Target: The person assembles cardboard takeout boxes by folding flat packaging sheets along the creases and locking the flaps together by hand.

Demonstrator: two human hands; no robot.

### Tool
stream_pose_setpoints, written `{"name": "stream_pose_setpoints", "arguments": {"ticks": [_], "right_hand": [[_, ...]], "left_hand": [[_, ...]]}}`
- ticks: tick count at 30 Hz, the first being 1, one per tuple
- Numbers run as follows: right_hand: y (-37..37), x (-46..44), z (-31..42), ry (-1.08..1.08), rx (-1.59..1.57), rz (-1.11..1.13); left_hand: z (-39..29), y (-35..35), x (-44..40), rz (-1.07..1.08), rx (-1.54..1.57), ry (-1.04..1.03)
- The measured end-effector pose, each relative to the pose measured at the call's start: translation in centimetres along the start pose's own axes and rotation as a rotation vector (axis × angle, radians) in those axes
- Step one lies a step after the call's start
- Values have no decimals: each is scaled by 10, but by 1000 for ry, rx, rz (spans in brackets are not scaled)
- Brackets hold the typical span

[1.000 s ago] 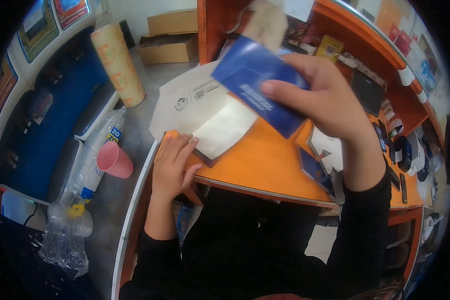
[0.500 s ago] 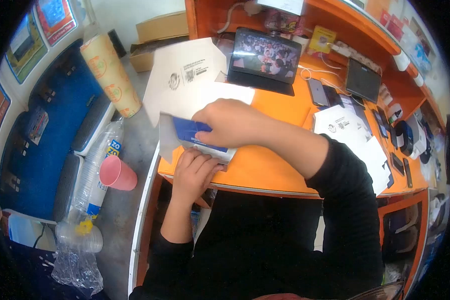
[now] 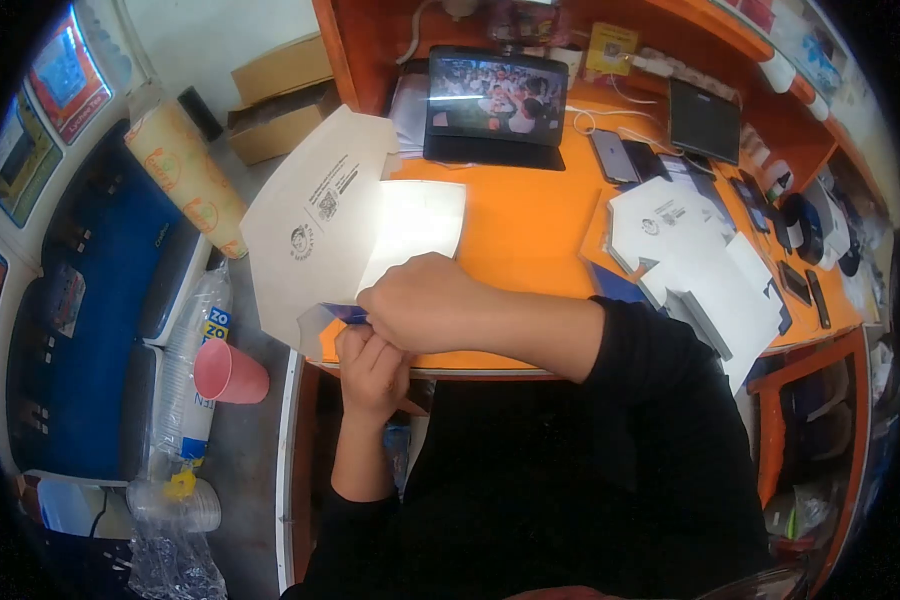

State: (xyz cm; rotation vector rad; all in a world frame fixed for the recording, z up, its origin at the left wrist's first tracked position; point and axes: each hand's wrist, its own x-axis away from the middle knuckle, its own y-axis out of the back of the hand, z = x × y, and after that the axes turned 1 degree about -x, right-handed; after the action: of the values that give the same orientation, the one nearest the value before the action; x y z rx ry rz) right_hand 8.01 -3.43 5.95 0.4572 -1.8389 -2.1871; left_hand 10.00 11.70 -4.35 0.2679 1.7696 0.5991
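A partly folded cardboard box blank [image 3: 315, 215] lies at the left front of the orange table [image 3: 520, 230]. Its pale inner face carries a round logo and a code, and a dark blue face shows at the folded flap. My right hand [image 3: 425, 305] is closed on the flap from above, its fingertips partly hidden. Just below, at the table's front edge, my left hand [image 3: 373, 375] has its fingers curled tightly on the same flap. The two hands touch or nearly touch.
A tablet [image 3: 495, 105] stands behind the blank. To the right lie more cardboard blanks [image 3: 685, 270] and several phones [image 3: 613, 157]. On the grey surface at left are a pink cup [image 3: 231, 371], stacked plastic cups [image 3: 185, 370] and a patterned paper roll [image 3: 185, 180].
The blank's near flap has folded up, so less blue shows. My left hand has moved up slightly, and my right hand has come down close to it. The view has shifted.
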Motion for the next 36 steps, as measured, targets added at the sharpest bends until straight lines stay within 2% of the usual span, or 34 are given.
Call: {"name": "stream_pose_setpoints", "arguments": {"ticks": [9,12,15,18,20,22,24,26,28,29,33,36], "right_hand": [[-18,17,17,-54,-86,-77],[-17,18,18,-93,-119,24],[-30,32,23,-112,-134,-285],[-37,67,41,58,37,-909],[-24,112,44,8,-170,-862],[-8,163,24,-160,-53,-779],[11,220,-2,-329,135,-824],[34,265,-10,-733,234,-729],[44,304,-26,-1086,187,-613],[46,323,-37,-1121,145,-599],[48,363,-61,-1190,-361,-523],[45,372,-70,-1162,-415,-462]], "left_hand": [[11,-7,19,-59,-15,-82],[10,-10,18,-69,-12,-73],[-5,-6,0,-32,-24,-49],[9,-9,12,43,-26,289],[7,-15,13,60,-37,384],[-1,-2,-2,-22,-222,108],[0,1,-1,-14,-217,100],[0,1,-4,-48,-263,35],[3,2,2,-27,-285,36],[2,3,3,-22,-296,47],[7,1,14,-100,-277,63],[-3,5,15,-138,-284,-37]]}}
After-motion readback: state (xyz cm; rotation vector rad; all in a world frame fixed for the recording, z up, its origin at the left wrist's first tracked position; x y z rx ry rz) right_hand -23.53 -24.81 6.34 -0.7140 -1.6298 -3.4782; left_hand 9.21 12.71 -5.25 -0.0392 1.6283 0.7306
